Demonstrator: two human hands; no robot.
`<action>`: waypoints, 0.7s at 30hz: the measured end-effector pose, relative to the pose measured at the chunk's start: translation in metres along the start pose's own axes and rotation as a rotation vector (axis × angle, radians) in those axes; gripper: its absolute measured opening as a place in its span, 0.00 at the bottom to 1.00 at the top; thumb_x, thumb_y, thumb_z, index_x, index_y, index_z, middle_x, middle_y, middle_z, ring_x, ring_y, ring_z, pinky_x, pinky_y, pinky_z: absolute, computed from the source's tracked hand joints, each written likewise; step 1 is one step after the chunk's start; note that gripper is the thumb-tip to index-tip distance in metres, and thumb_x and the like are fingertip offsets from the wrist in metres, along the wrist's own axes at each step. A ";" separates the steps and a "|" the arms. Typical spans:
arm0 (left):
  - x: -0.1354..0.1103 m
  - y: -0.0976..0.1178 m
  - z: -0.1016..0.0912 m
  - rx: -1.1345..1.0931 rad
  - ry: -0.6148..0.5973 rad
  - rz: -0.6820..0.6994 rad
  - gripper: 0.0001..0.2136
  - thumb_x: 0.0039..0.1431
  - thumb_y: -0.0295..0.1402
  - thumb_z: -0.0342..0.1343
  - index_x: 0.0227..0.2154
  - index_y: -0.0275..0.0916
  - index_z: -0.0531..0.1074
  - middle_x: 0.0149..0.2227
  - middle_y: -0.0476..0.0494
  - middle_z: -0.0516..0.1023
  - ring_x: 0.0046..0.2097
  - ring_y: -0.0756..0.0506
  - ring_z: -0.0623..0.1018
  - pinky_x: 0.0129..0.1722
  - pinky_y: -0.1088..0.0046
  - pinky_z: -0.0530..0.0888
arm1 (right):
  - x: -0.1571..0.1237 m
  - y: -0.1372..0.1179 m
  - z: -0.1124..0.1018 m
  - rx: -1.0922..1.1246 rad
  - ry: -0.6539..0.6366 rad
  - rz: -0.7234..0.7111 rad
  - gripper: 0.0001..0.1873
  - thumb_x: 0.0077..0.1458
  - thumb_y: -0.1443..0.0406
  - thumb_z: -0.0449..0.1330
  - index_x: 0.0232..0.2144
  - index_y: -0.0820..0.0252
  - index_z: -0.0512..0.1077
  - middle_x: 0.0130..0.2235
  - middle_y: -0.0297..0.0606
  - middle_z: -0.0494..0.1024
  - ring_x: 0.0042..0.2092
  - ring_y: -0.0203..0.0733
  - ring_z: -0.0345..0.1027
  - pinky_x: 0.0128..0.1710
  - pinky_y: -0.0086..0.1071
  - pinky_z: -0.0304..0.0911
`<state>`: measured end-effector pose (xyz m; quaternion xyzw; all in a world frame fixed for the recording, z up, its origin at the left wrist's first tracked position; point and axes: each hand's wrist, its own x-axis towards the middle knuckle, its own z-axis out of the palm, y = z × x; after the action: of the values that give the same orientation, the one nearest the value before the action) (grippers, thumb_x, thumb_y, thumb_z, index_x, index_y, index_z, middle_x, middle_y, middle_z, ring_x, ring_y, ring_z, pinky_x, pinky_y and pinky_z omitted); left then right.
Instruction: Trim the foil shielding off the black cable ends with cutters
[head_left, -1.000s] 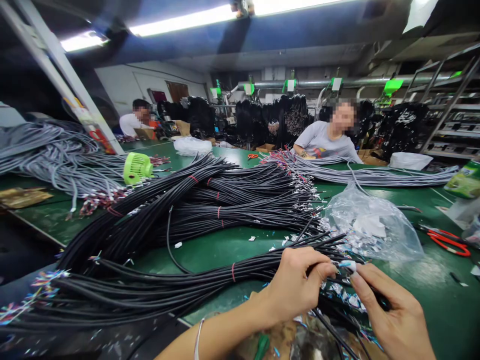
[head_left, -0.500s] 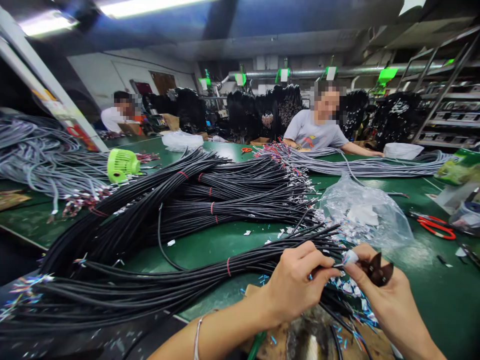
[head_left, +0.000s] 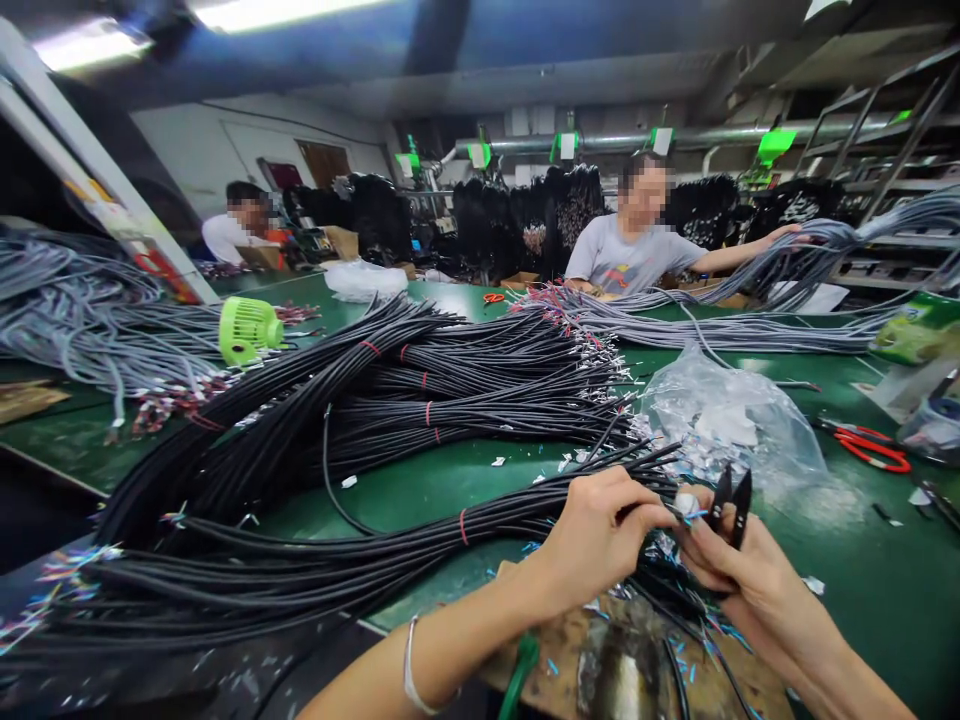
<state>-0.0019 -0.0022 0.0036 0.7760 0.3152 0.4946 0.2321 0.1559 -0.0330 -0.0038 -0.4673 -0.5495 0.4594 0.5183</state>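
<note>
My left hand (head_left: 600,540) is closed in a pinch on the end of a black cable, whose stretch inside the fingers is mostly hidden. Against its fingertips is my right hand (head_left: 739,560), closed around a pair of small dark snips (head_left: 731,505) with the blades pointing up and apart. Thin blue and white wire ends (head_left: 694,516) stick out between the two hands, beside a small white piece at the right fingertips; whether it is tape or wrapping I cannot tell. A bundle of black cables (head_left: 360,550), tied with a red band, runs leftward behind my left hand.
More black cable bundles (head_left: 465,400) lie across the green table (head_left: 427,480). A clear plastic bag (head_left: 735,415) and red-handled scissors (head_left: 870,448) are to the right. A green fan (head_left: 249,330) stands left. Opposite, a co-worker (head_left: 630,250) handles grey cables (head_left: 810,255).
My right hand has turned, so the snips' blades now point upward. My left hand has shifted slightly left, still pinching. Across the table, the co-worker has lifted a bunch of grey cables.
</note>
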 end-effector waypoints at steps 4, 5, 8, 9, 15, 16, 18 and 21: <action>0.001 0.002 -0.001 -0.002 -0.106 -0.049 0.10 0.57 0.25 0.55 0.22 0.35 0.77 0.21 0.49 0.75 0.24 0.51 0.71 0.25 0.77 0.65 | 0.000 -0.005 -0.007 -0.280 0.151 -0.254 0.14 0.51 0.56 0.62 0.23 0.59 0.66 0.25 0.32 0.59 0.27 0.36 0.51 0.25 0.28 0.52; 0.001 0.002 -0.001 -0.004 -0.100 -0.065 0.09 0.56 0.25 0.55 0.22 0.35 0.76 0.21 0.48 0.75 0.24 0.51 0.71 0.25 0.77 0.65 | 0.000 -0.006 -0.006 -0.295 0.195 -0.270 0.14 0.51 0.57 0.62 0.23 0.58 0.66 0.26 0.32 0.60 0.28 0.37 0.52 0.26 0.28 0.53; -0.001 0.002 0.000 -0.035 -0.016 -0.108 0.05 0.51 0.27 0.61 0.22 0.34 0.76 0.22 0.47 0.76 0.24 0.50 0.71 0.25 0.76 0.65 | -0.002 -0.006 0.001 -0.213 0.173 -0.181 0.13 0.54 0.55 0.58 0.27 0.58 0.64 0.23 0.28 0.54 0.23 0.33 0.47 0.19 0.25 0.48; -0.001 0.002 0.000 -0.059 0.010 -0.125 0.05 0.50 0.27 0.61 0.22 0.34 0.76 0.22 0.47 0.75 0.24 0.50 0.71 0.24 0.76 0.65 | -0.004 -0.004 0.004 -0.158 0.126 -0.134 0.14 0.56 0.54 0.56 0.30 0.58 0.63 0.22 0.26 0.51 0.21 0.31 0.42 0.16 0.24 0.44; -0.001 0.003 0.004 -0.160 0.054 -0.237 0.08 0.51 0.27 0.58 0.19 0.33 0.74 0.19 0.49 0.72 0.22 0.52 0.67 0.21 0.79 0.62 | -0.003 0.007 0.002 -0.143 0.133 -0.096 0.17 0.52 0.52 0.60 0.34 0.60 0.65 0.22 0.26 0.54 0.20 0.29 0.45 0.16 0.24 0.45; -0.001 0.004 0.004 -0.169 0.053 -0.248 0.09 0.51 0.28 0.58 0.18 0.33 0.73 0.18 0.49 0.71 0.21 0.53 0.67 0.20 0.79 0.61 | -0.001 0.008 -0.002 -0.192 0.187 -0.131 0.16 0.52 0.53 0.61 0.33 0.59 0.65 0.22 0.27 0.56 0.20 0.30 0.49 0.16 0.24 0.48; -0.002 0.004 0.004 -0.190 0.062 -0.271 0.10 0.52 0.30 0.58 0.18 0.33 0.73 0.18 0.49 0.71 0.21 0.53 0.66 0.19 0.79 0.60 | 0.001 0.008 -0.009 -0.223 0.303 -0.173 0.14 0.53 0.56 0.61 0.33 0.58 0.65 0.23 0.28 0.58 0.21 0.31 0.51 0.17 0.25 0.50; -0.002 0.004 0.003 -0.215 0.065 -0.308 0.11 0.53 0.33 0.57 0.18 0.33 0.72 0.16 0.50 0.69 0.19 0.53 0.64 0.18 0.79 0.59 | 0.000 0.002 -0.012 -0.380 0.444 -0.339 0.08 0.54 0.60 0.61 0.33 0.57 0.66 0.26 0.30 0.62 0.24 0.34 0.56 0.22 0.27 0.54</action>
<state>0.0013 -0.0061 0.0040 0.6730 0.3829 0.5086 0.3765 0.1680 -0.0322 -0.0050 -0.5461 -0.5689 0.1430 0.5980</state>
